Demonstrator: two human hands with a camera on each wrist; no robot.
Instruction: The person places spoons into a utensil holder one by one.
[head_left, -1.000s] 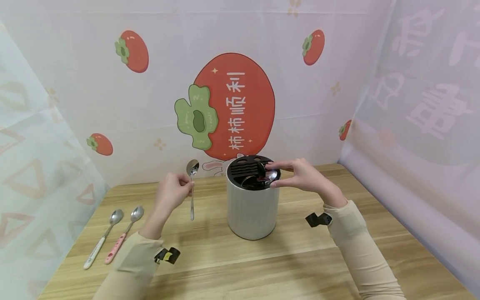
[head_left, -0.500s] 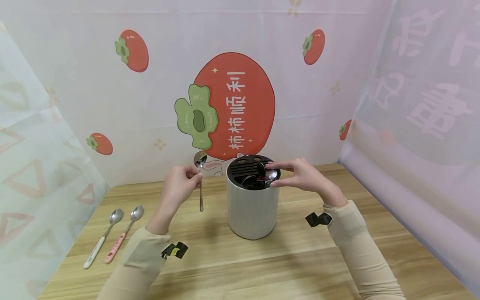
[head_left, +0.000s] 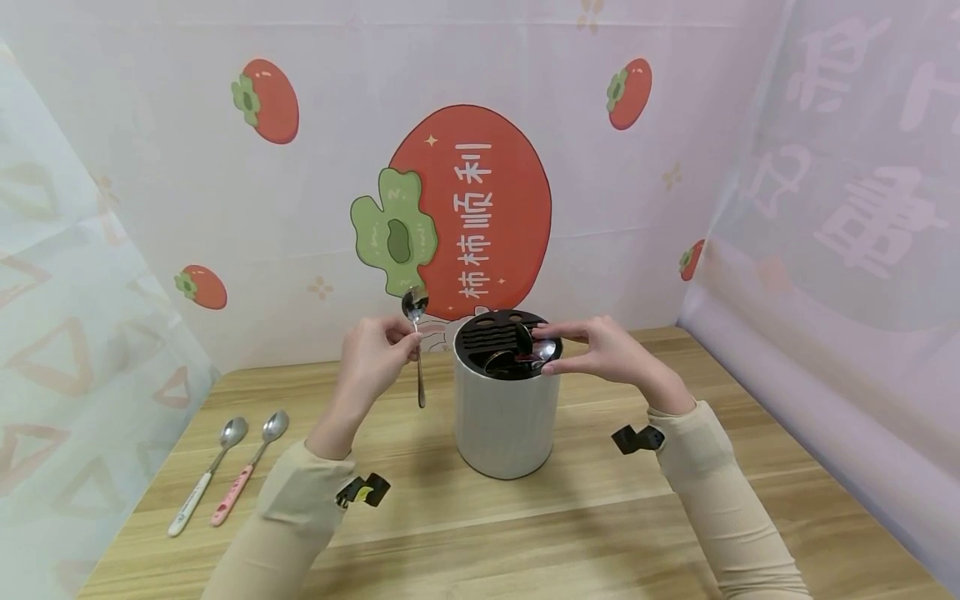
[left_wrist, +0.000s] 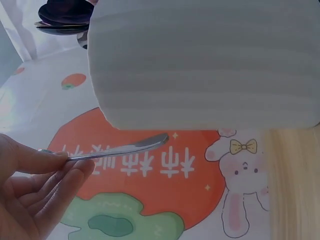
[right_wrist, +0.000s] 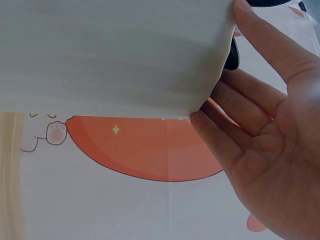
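Note:
My left hand (head_left: 372,354) pinches a metal spoon (head_left: 420,350) between thumb and fingers. The spoon stands nearly upright with its bowl on top, left of the utensil holder and apart from it. In the left wrist view its slim handle (left_wrist: 120,151) points toward the holder's wall. The utensil holder (head_left: 506,425) is a whitish ribbed cylinder with a black slotted top (head_left: 480,340). My right hand (head_left: 603,352) rests on the right side of the holder's rim, thumb and fingers spread and fairly straight. Beside it, several spoon bowls (head_left: 542,353) stick out of the top.
Two more spoons lie on the wooden table (head_left: 465,533) at the left: one with a white handle (head_left: 191,502), one with a pink handle (head_left: 232,495). A printed persimmon cloth (head_left: 322,192) hangs behind the table, with further cloth at both sides.
My left hand has moved right and slightly up with the spoon, nearer to the holder. My right hand and the holder have stayed in place.

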